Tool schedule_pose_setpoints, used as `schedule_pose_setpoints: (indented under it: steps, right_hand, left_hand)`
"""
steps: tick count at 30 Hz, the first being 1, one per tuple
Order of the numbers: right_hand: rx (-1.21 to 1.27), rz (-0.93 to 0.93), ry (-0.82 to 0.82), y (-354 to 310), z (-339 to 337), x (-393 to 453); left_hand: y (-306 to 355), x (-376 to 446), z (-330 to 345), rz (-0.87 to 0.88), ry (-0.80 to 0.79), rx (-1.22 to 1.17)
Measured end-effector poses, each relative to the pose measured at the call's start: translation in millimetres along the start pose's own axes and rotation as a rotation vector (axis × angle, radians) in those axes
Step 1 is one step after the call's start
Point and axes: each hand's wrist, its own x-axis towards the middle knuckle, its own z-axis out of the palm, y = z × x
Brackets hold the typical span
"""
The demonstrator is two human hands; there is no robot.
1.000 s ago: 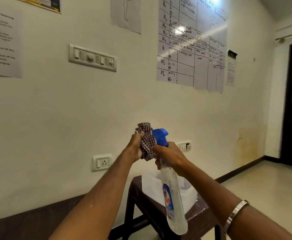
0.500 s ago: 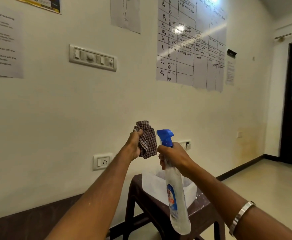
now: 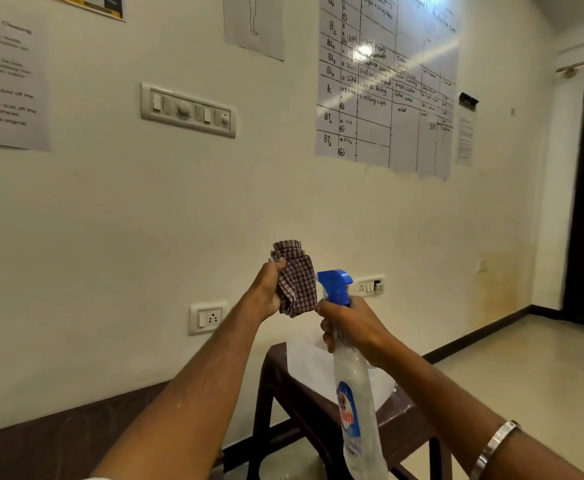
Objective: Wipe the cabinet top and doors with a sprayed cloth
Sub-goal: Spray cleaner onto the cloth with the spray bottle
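Nearest, at 6 o'clock: spray bottle [image 3: 352, 393] hanging base-down, clear body, blue-and-red label, blue trigger head up at centre. Right hand [image 3: 354, 327] wrapped round the bottle neck just under the trigger head, grip clamped on it; metal bangle [image 3: 496, 445] on that wrist at 5 o'clock. Just beyond, toward 11 o'clock of the trigger head: checked cloth [image 3: 295, 280], bunched and folded, pinched in the left hand [image 3: 268, 292], thumb over its upper edge, grip clamped on the cloth. Nozzle pointing at the cloth, close beside it, not clearly touching.

Step in hand, by judgement: wetting the cloth before any wiping.

- Keep the nozzle aimed square at the flat checked face, not the wall behind.
- Hold the cloth slightly clear of the nozzle for an even mist.
- Turn the bundle between squeezes to dampen more than one fold.
- Short squeezes only; dripping cloth leaves streaks on doors.

Farther, below the hands at 6 o'clock: dark stool [image 3: 304, 393] with a white sheet on top, serving as a desk. Beyond, the wall: socket [image 3: 209, 317] at 8 o'clock, switch panel [image 3: 188, 110] at 10 o'clock, handwritten chart [image 3: 384, 81] at 1 o'clock. No cabinet in view.
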Motion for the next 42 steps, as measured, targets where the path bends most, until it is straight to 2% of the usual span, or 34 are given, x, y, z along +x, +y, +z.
schedule_pose_setpoints:
  steps: [6,12,18,30,42]
  right_hand:
    - [-0.040,0.012,-0.014,5,1,-6]
    - [-0.043,0.057,-0.110,13,17,-16]
    - [-0.044,0.056,-0.028,18,14,-20]
    - [-0.007,-0.047,-0.006,-4,12,-7]
    - [-0.054,-0.007,0.083,-3,-17,0]
  left_hand:
    - [-2,-2,-2,0.013,0.004,-0.004]
    - [-2,-5,0,0.042,0.020,0.001]
    - [1,-8,-2,0.036,0.022,0.003]
    - [-6,-8,1,0.005,0.032,0.051]
    - [-9,1,7,0.034,0.016,0.073]
